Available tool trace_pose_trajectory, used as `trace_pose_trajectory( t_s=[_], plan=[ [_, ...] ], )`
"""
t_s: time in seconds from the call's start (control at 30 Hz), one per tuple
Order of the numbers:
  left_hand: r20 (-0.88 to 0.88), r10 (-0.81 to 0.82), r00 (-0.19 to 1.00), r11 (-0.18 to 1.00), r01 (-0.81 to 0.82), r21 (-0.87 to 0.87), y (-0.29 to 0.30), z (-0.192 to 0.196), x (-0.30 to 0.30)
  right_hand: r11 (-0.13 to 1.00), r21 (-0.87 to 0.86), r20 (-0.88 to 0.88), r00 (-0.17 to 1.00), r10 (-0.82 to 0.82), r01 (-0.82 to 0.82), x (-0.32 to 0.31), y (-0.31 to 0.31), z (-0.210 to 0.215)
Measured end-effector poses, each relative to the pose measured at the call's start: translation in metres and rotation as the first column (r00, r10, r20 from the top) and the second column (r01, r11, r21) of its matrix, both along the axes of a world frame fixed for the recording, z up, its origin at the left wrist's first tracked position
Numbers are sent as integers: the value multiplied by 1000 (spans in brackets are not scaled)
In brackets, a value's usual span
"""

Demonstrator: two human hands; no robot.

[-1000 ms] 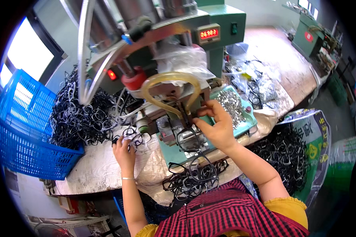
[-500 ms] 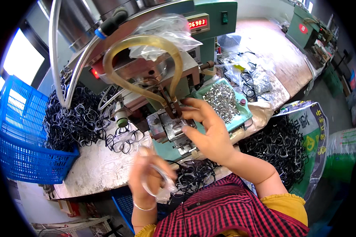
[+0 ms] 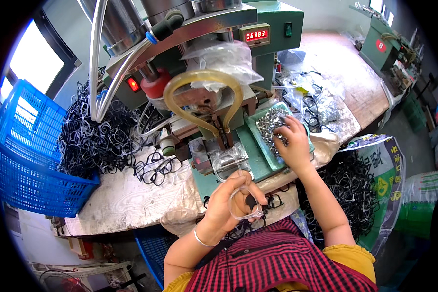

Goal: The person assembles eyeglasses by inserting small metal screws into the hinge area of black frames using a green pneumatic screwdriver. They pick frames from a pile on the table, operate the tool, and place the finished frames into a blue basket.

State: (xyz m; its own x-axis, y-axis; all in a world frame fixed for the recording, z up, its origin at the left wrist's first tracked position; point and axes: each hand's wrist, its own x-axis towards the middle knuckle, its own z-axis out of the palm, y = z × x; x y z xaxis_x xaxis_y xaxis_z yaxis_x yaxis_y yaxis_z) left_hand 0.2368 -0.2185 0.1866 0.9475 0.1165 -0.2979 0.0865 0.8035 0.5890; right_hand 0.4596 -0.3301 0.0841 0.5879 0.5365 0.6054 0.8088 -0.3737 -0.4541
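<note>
Left hand (image 3: pixel 231 199) grips a clear eyeglass frame (image 3: pixel 243 204) at lower centre; right hand (image 3: pixel 292 143), fingers spread, picks small metal parts (image 3: pixel 272 124) from the green tray (image 3: pixel 258 146). Best pinch one part only.

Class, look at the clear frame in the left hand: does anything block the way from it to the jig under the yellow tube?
Nothing visible does. The left hand holds the clear frame just below the jig; only open green machine base lies between.
</note>
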Motion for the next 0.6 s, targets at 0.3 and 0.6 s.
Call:
trace_pose_trajectory(
  t_s=[0.3, 0.6],
  plan=[
    [48, 119, 992, 915, -128, 383, 17, -44, -47, 991, 26, 89, 988, 126, -128, 11, 20, 12],
    [354, 550, 757, -548, 7, 837, 156, -132, -42, 936, 321, -296, 923, 245, -145, -22, 50, 40]
  ],
)
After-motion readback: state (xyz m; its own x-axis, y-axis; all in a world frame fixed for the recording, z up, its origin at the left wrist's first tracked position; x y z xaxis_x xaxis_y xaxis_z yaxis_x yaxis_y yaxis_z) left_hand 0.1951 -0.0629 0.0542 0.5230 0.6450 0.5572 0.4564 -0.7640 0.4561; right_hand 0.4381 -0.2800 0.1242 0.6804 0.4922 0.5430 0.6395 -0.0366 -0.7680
